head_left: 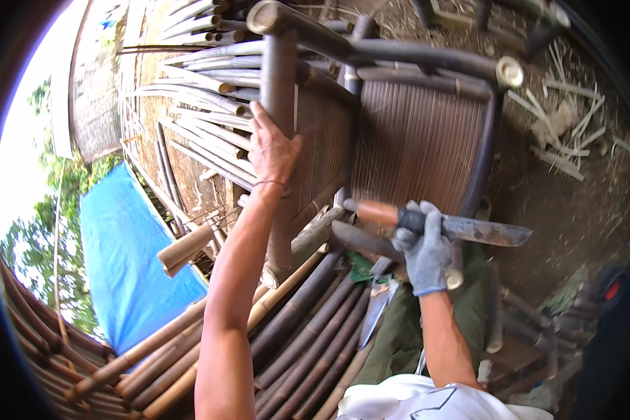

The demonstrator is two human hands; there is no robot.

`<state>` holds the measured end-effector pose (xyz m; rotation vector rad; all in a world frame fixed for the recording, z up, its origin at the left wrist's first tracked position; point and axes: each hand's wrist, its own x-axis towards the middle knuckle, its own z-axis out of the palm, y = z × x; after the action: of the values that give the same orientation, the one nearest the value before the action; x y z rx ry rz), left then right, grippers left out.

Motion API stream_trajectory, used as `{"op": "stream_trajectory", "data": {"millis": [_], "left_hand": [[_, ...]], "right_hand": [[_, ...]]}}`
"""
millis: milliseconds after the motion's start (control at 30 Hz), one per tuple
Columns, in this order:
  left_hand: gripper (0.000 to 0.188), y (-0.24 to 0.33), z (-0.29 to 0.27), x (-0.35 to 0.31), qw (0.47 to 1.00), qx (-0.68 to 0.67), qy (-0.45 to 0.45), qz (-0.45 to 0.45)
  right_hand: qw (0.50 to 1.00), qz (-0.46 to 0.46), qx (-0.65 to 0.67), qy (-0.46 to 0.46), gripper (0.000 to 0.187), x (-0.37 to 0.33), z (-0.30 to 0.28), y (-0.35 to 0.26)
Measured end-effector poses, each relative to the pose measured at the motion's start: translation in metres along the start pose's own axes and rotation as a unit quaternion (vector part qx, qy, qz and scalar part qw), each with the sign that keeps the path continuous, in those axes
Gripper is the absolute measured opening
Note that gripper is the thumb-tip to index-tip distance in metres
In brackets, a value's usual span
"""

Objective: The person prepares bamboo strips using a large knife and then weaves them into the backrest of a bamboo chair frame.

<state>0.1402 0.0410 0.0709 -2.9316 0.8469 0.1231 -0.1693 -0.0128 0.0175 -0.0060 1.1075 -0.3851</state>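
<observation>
A dark bamboo chair [427, 140] with a slatted panel and round pole frame stands tilted before me. My left hand [271, 148] is bare and wraps round one thick pole [280, 77] of its frame, thumb on one side and fingers on the other. In a grey glove, my right hand [425, 248] closes on a machete near the base of its blade [488, 231]. The machete's wooden handle [376, 212] points left, and its broad, stained blade points right. Just below the handle is a dark curved piece [364, 239], partly hidden by the glove.
Stacks of bamboo poles lie at the far left [210, 77] and lower left [308, 329]. A blue tarp [129, 259] spreads at the left. A saw blade [375, 311] rests near my leg. Pale bamboo offcuts [567, 129] litter the ground at the right.
</observation>
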Motion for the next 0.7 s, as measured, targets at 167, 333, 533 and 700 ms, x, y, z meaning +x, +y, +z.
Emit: {"op": "stream_trajectory", "data": {"millis": [167,333,533,700], "left_hand": [[0.106,0.005,0.004,-0.002,0.998,0.056,0.022,0.009],[0.099,0.012,0.011,-0.005,0.997,0.043,0.057,0.019],[0.100,0.001,0.012,-0.003,0.996,0.066,0.064,0.020],[0.098,-0.014,0.017,-0.003,0.995,0.050,0.077,0.049]], "right_hand": [[0.999,-0.038,0.024,0.020,0.050,-0.002,0.041,0.067],[0.994,-0.112,0.014,-0.014,0.044,0.001,0.053,0.107],[0.985,-0.151,0.076,0.043,0.031,0.016,0.058,0.105],[0.994,-0.047,0.086,-0.045,0.038,0.006,0.085,0.152]]}}
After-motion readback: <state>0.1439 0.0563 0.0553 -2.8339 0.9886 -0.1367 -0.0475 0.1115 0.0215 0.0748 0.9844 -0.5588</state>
